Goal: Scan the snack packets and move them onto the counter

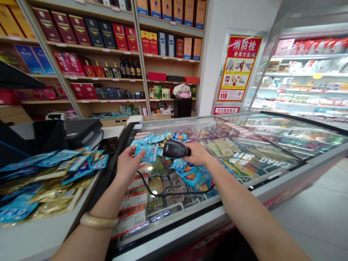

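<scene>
My left hand (129,161) is closed on a blue snack packet (147,152), thumb on its near face. In my right hand (198,153) is a black barcode scanner (174,149), its head turned left toward that packet. The scanner's cord (163,195) loops over the glass lid below. More blue packets (190,172) lie in a loose heap on the glass, under and behind the scanner. My right fingers are partly hidden around the scanner's handle.
A glass-topped chest freezer (261,145) spans the middle and right. Blue and gold packets (54,177) are piled on the white counter (40,239) at left, near a dark phone (109,145). Shelves of boxed bottles (103,34) stand behind; a lit display fridge (304,79) is at far right.
</scene>
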Motion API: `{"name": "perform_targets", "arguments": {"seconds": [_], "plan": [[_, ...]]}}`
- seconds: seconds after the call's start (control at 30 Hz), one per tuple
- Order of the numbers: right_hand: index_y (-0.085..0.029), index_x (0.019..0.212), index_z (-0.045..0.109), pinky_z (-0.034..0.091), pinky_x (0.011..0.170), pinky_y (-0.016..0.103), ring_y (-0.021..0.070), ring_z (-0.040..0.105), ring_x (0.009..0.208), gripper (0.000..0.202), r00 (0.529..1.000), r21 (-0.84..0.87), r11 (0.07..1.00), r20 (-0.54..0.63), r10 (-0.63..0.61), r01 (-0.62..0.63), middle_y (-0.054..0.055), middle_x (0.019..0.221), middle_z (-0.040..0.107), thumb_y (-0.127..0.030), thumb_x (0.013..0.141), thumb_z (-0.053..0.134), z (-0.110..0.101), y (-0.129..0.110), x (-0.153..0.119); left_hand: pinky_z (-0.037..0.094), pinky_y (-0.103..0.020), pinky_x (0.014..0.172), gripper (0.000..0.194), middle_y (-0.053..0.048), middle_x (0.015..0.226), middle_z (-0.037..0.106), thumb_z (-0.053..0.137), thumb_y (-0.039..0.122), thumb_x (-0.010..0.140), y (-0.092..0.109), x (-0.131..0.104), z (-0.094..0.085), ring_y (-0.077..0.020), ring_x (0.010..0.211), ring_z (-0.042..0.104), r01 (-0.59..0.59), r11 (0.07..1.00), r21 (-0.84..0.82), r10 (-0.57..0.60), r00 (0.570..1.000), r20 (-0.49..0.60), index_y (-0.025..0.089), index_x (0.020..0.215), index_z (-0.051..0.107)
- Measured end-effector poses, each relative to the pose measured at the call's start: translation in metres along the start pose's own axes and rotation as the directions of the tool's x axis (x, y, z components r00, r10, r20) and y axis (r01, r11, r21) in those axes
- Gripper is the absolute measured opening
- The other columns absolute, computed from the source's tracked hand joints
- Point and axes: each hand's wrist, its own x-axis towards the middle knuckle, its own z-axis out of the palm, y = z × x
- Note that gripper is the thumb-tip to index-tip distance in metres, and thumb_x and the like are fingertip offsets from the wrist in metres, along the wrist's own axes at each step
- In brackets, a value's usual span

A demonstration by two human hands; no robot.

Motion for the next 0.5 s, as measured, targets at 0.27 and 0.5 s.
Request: {"name": "perform_targets", "arguments": {"seconds": [0.27,0.5], "plan": [[-0.021,0.089,0.071,0.043,0.067,0.026,0.021,0.066,0.075,0.02,1.0,-0.03,1.0,0.009,0.005,-0.004,0.004,0.081,0.073,-0.025,0.07,0.066,-0.0012,-0.0021,0.0001,0.049,-0.029,0.067,0.044,-0.001,0.078,0.067,0.077,0.041,0.05,-0.0035,0.0015,-0.001,-0.0148,0.067,0.059,-0.006,0.999,0.033,0.007,1.0,-0.014,0.016,0.083,0.063],[-0.021,0.09,0.071,0.043,0.066,0.025,0.0203,0.066,0.073,0.021,1.0,-0.062,0.998,0.002,0.008,-0.008,0.004,0.081,0.073,-0.025,0.071,0.066,-0.0006,-0.003,0.0002,0.05,-0.029,0.063,0.047,-0.002,0.076,0.067,0.077,0.045,0.049,-0.0013,0.0002,-0.0012,-0.0159,0.066,0.059,-0.007,0.998,0.061,0.007,1.0,-0.011,0.016,0.083,0.063]]}}
